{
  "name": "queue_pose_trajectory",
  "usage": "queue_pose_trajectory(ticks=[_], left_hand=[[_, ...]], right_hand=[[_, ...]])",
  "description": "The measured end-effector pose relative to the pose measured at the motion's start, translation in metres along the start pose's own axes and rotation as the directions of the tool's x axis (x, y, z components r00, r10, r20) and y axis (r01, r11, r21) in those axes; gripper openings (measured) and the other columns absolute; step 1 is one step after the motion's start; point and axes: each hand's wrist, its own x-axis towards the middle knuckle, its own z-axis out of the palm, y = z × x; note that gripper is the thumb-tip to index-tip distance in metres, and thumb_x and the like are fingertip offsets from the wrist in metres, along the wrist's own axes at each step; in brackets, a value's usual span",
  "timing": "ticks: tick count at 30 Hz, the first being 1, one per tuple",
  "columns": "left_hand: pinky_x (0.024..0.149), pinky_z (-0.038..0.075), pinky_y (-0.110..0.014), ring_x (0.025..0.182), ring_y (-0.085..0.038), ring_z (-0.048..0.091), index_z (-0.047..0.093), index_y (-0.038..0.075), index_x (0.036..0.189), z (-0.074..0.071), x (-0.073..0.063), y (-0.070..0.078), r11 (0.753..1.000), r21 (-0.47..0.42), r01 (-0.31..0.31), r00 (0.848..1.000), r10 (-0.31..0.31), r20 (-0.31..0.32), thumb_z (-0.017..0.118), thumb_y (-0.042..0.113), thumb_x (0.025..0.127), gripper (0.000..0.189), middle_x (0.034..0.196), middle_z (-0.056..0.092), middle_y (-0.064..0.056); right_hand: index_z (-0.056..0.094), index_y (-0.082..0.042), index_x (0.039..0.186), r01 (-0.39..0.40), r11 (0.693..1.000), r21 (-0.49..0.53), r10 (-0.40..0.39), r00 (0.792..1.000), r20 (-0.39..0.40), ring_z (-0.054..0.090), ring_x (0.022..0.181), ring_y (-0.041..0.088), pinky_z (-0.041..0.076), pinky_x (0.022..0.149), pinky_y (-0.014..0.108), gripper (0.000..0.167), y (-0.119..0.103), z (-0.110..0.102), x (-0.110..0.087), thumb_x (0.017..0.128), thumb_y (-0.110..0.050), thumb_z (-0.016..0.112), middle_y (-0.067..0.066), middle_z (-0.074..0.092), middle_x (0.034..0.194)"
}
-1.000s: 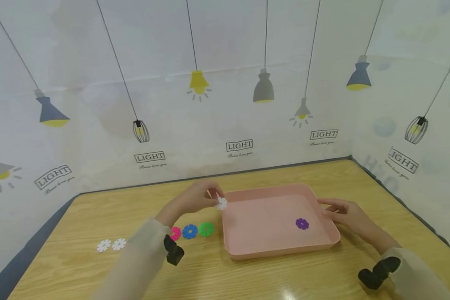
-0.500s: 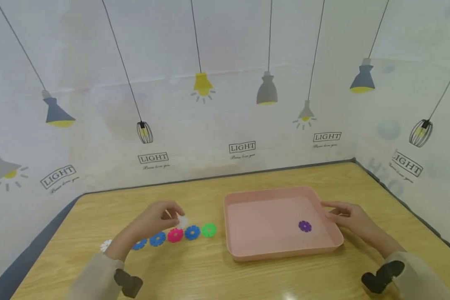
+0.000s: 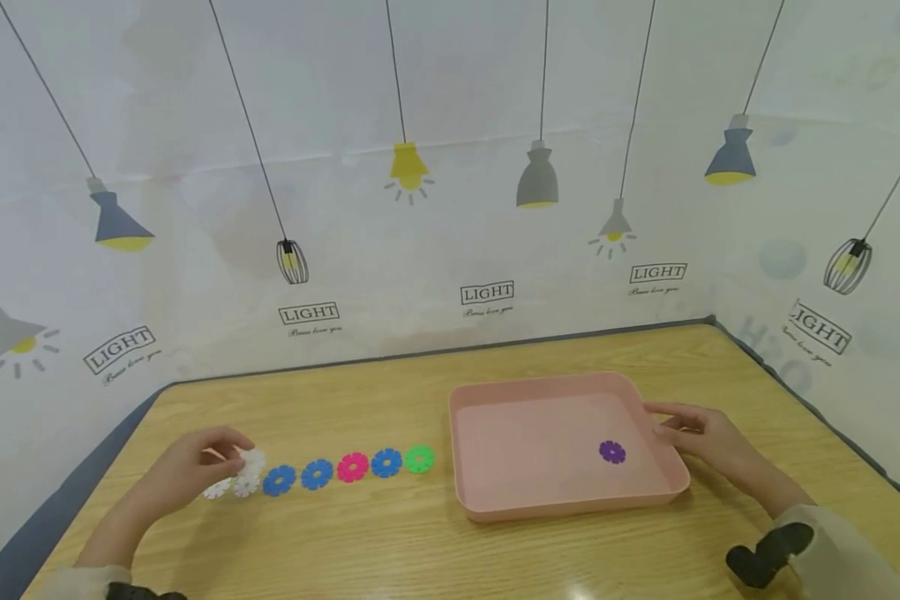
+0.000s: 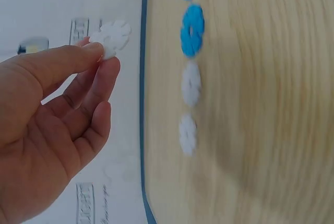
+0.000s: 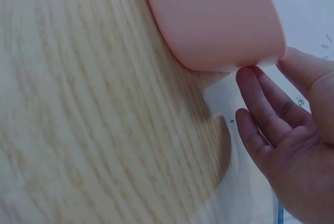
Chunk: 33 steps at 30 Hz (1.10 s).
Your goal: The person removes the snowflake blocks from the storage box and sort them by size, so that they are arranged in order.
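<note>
In the head view my left hand [image 3: 195,461] is at the left, over the end of a row of notched plastic discs. Its thumb and fingers pinch a white snowflake disc [image 4: 113,38], held up above the table in the left wrist view. Beneath it lie two white discs [image 4: 191,84], then blue discs [image 3: 317,474], a pink disc [image 3: 352,467] and a green disc [image 3: 420,459]. My right hand [image 3: 703,439] holds the right end of the pink tray [image 3: 562,504], thumb at the rim and fingertips against the outer wall. A purple disc [image 3: 612,452] lies inside the tray.
The wooden table [image 3: 330,550] has a dark edge along its back and sides. Behind it stands a pale wall [image 3: 420,242] printed with hanging lamps and lettering. The tray stands just right of the green disc.
My left hand has moved left from the tray's left rim, along the row to its white end, still pinching the white disc. My right hand stays at the tray.
</note>
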Motion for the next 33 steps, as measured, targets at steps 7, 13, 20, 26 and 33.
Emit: queue_pose_trajectory(ticks=[7, 13, 20, 26, 33], left_hand=[[0.062, 0.047, -0.028, 0.073, -0.005, 0.053, 0.061, -0.003, 0.099, -0.016, -0.02, -0.038, 0.994, 0.036, 0.103, 0.995, -0.103, 0.0, 0.061, 0.004, 0.086, 0.015, 0.091, 0.06, -0.007], [0.062, 0.046, -0.032, 0.077, -0.015, 0.054, 0.059, -0.007, 0.102, -0.024, -0.03, -0.06, 0.969, 0.052, 0.242, 0.97, -0.243, 0.018, 0.06, 0.006, 0.087, 0.02, 0.095, 0.06, -0.013], [0.063, 0.046, -0.028, 0.077, -0.017, 0.057, 0.057, -0.013, 0.103, -0.021, -0.034, -0.077, 0.939, 0.08, 0.335, 0.942, -0.333, -0.036, 0.062, 0.006, 0.084, 0.027, 0.089, 0.063, -0.016], [0.063, 0.045, -0.028, 0.077, -0.018, 0.057, 0.055, -0.014, 0.105, -0.016, -0.031, -0.084, 0.911, 0.081, 0.405, 0.914, -0.402, -0.057, 0.062, 0.01, 0.085, 0.032, 0.088, 0.063, -0.016], [0.066, 0.045, -0.034, 0.084, -0.032, 0.057, 0.055, -0.014, 0.104, -0.014, -0.028, -0.084, 0.907, 0.114, 0.405, 0.914, -0.401, -0.058, 0.059, 0.009, 0.086, 0.029, 0.094, 0.059, -0.023]], right_hand=[[0.047, 0.0, 0.131, 0.008, 1.0, -0.02, -0.008, 1.0, -0.007, 0.058, 0.087, 0.014, 0.049, 0.071, 0.027, 0.052, -0.002, 0.0, -0.001, 0.089, -0.027, 0.061, 0.018, 0.061, 0.106], [0.047, 0.0, 0.132, 0.0, 1.0, -0.027, 0.0, 1.0, -0.007, 0.058, 0.088, 0.015, 0.049, 0.071, 0.027, 0.053, -0.004, 0.0, -0.002, 0.089, -0.027, 0.061, 0.019, 0.061, 0.106], [0.047, 0.0, 0.131, -0.003, 1.0, -0.031, 0.003, 1.0, -0.011, 0.058, 0.088, 0.016, 0.049, 0.07, 0.028, 0.052, -0.004, 0.0, -0.002, 0.089, -0.027, 0.06, 0.019, 0.061, 0.107], [0.047, 0.0, 0.131, -0.002, 1.0, -0.028, 0.002, 1.0, -0.012, 0.058, 0.087, 0.016, 0.049, 0.071, 0.027, 0.052, -0.003, 0.001, -0.001, 0.089, -0.027, 0.061, 0.018, 0.061, 0.106], [0.046, 0.0, 0.132, -0.01, 1.0, -0.019, 0.01, 1.0, -0.007, 0.058, 0.087, 0.017, 0.049, 0.07, 0.027, 0.053, -0.004, 0.001, -0.001, 0.089, -0.027, 0.06, 0.018, 0.061, 0.105]])
